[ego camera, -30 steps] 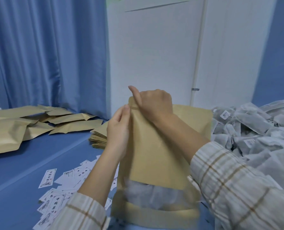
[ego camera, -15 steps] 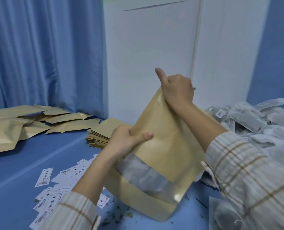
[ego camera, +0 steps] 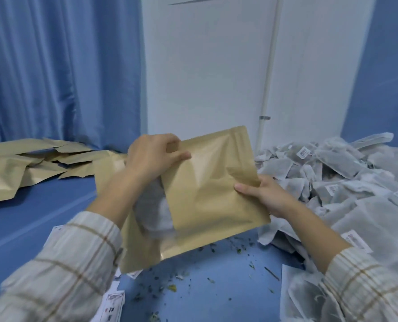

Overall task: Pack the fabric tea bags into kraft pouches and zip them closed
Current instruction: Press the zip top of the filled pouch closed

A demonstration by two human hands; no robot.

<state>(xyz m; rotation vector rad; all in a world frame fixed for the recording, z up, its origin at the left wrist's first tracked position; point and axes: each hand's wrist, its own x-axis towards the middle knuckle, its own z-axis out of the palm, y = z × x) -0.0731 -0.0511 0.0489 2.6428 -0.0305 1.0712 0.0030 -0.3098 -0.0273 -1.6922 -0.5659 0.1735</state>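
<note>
Tan kraft paper pouch with clear window was held tilted in mid-air above blue table. Left hand pinched its upper left edge; right hand gripped right edge. Heap of grey-white fabric tea bags lay right; filled kraft pouches lay left.

Both hands hold a tan kraft paper pouch tilted above the blue counter; the left hand pinches its upper left edge; the right hand grips its right edge; grey fabric tea bags are heaped at right; flat kraft pouches lie at left.
</note>
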